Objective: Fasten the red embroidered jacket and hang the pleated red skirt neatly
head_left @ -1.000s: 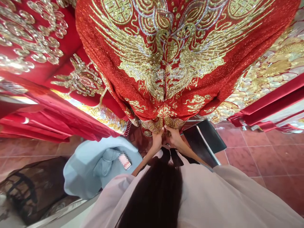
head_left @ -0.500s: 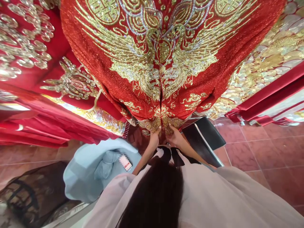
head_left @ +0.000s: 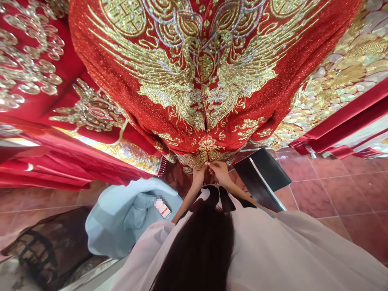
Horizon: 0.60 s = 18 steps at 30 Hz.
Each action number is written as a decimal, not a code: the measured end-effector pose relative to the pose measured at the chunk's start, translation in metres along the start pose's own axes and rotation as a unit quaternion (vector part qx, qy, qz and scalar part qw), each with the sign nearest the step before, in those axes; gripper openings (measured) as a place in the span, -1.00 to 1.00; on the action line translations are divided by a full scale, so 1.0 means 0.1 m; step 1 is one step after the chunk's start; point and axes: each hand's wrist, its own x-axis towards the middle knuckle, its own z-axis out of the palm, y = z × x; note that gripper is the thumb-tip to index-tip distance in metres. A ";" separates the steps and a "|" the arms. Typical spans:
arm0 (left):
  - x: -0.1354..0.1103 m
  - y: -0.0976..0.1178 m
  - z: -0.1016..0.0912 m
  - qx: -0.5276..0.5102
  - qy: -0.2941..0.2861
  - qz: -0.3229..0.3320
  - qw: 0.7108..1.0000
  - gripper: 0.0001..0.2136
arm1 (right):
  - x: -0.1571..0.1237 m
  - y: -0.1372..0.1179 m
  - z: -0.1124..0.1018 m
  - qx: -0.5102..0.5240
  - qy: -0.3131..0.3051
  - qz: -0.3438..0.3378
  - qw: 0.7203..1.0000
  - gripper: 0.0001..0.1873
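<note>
A red glittery jacket (head_left: 127, 93) with gold and silver bird embroidery hangs in front of me, its front opening running down the middle. At the bottom of that opening, my left hand (head_left: 199, 173) pinches the gold-patterned hem on the left side. Close beside it, my right hand (head_left: 219, 170) is closed at the right front edge, fingertips bent inward. The fingertips of both hands nearly meet at the centre line. Any small fastener between them is too small to make out.
A light blue chair (head_left: 106, 222) at lower left bears a phone (head_left: 163, 207) and a bunched cloth. Black flat panels (head_left: 266, 169) stand to the right. Other embroidered red garments (head_left: 33, 133) hang at left, with a gold-scaled one (head_left: 339, 81) at right. Tiles (head_left: 327, 194) cover the floor.
My right hand has shifted left and its fingers have curled in, bringing both sets of fingertips together. The two hem edges now sit closer. The view has shifted slightly.
</note>
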 end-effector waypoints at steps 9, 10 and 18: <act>0.07 -0.13 -0.09 0.077 -0.004 0.066 0.995 -0.73 | 0.06 -0.10 0.03 -0.052 -0.047 0.017 0.997 -0.74; 0.09 -0.17 -0.09 0.078 -0.003 0.068 0.995 -0.72 | 0.06 -0.13 0.05 -0.048 -0.050 0.022 0.997 -0.76; 0.20 -0.22 -0.06 0.083 -0.003 0.078 0.994 -0.69 | 0.10 -0.47 0.25 0.007 -0.072 0.008 0.997 -0.81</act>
